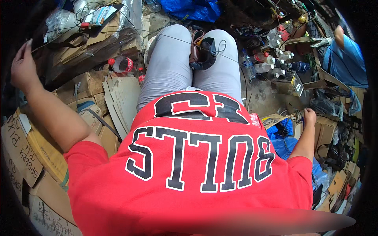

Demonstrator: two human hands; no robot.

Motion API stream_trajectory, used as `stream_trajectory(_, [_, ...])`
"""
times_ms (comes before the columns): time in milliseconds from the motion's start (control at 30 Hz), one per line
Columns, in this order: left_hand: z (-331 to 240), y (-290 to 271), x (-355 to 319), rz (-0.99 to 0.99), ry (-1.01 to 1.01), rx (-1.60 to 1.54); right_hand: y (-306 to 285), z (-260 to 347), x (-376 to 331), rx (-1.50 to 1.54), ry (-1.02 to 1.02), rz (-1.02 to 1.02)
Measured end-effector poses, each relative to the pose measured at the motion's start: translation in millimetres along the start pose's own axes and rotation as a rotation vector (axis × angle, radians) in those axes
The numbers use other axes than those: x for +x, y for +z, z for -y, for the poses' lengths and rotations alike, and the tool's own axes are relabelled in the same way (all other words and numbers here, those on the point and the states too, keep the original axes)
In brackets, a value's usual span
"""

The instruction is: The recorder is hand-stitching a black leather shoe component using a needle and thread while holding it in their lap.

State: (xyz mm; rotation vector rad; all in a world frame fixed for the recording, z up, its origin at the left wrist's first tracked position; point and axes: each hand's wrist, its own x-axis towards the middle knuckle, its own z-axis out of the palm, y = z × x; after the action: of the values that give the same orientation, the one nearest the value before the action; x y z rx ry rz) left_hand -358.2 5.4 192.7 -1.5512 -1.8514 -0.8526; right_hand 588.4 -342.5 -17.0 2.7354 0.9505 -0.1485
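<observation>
Red shirt fabric with large black-and-white block lettering fills the foreground, and beyond it two knees in pale grey trousers point away from the camera. Clamped between those knees sits a brown and black shoe, opening upward, and every place below is told from it. A thin dark thread runs from the shoe up and out to the far left, where the left hand is raised with its fingers closed together, pinching the thread's end between fingertips. Well to the right of the shoe and lower, the right hand hangs down beside the thigh, curled loosely over clutter; whether it grips anything I cannot tell. Left of the shoe, just past the left knee, lies a clear plastic bottle with a red cap and a red label, resting on flattened brown cardboard sheets. Farther left and nearer the camera stand brown cardboard boxes with black handwriting on their sides. Right of the shoe a cluster of small white-capped bottles stands on the ground, with one blue-labelled water bottle between them and the right knee. A blue plastic bag lies below the right hand.
</observation>
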Motion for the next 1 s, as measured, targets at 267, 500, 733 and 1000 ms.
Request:
stream_trajectory(267, [-253.8, 45.8, -207.2, 0.821, 0.45, -1.154, -43.5, 283.7, -109.9, 0.771, -0.627, 0.426])
stream_trajectory(500, [-281.3, 45.1, -233.9, 1.322, 0.25, -1.073, -69.4, 377.7, -176.1, 1.091, -0.776, 0.788])
stream_trajectory(733, [-131.4, 102.8, -199.0, 1.081, -0.145, -0.976, -49.8, 318.9, -120.9, 1.373, -0.563, 0.759])
stream_trajectory(1000, [-188.5, 95.6, -208.7, 0.677, 0.101, -0.955, -50.4, 320.0, -103.1, 1.018, -0.573, 0.591])
